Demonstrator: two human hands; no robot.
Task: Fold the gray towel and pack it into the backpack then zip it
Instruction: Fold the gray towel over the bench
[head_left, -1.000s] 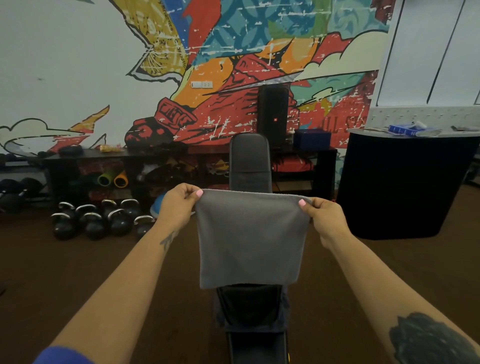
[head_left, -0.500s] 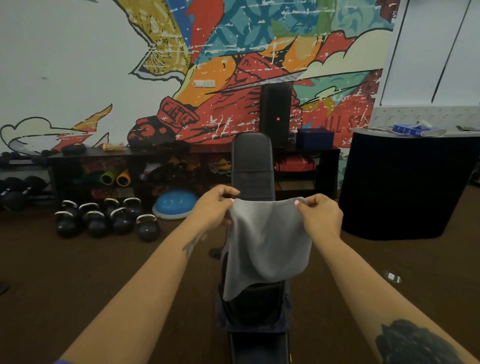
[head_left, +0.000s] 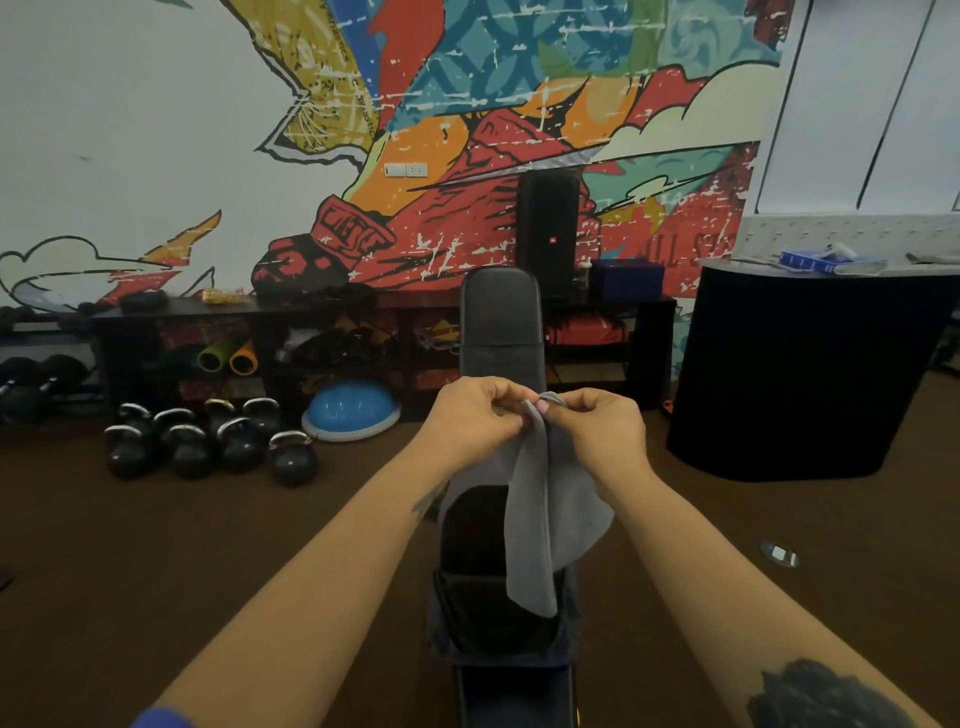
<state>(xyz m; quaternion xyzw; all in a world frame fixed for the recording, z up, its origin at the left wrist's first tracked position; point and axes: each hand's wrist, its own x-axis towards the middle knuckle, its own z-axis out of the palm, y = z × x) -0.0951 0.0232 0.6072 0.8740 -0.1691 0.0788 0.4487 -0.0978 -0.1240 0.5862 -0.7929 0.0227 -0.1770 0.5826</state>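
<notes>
The gray towel (head_left: 535, 525) hangs folded in half in front of me, its two top corners brought together. My left hand (head_left: 475, 415) and my right hand (head_left: 597, 423) meet at the top edge, and each pinches a corner of the towel. Below the towel a dark open backpack (head_left: 467, 608) sits on a black padded bench (head_left: 501, 322); the towel's lower end dangles over its opening. The towel hides part of the backpack.
Several black kettlebells (head_left: 208, 441) and a blue balance dome (head_left: 353, 410) lie on the brown floor at the left. A low black shelf (head_left: 260, 332) with gear runs along the mural wall. A black round counter (head_left: 810, 369) stands at the right.
My hands have come together from wide apart, which folded the flat-hanging towel in half lengthwise. The towel now hangs as a narrow strip.
</notes>
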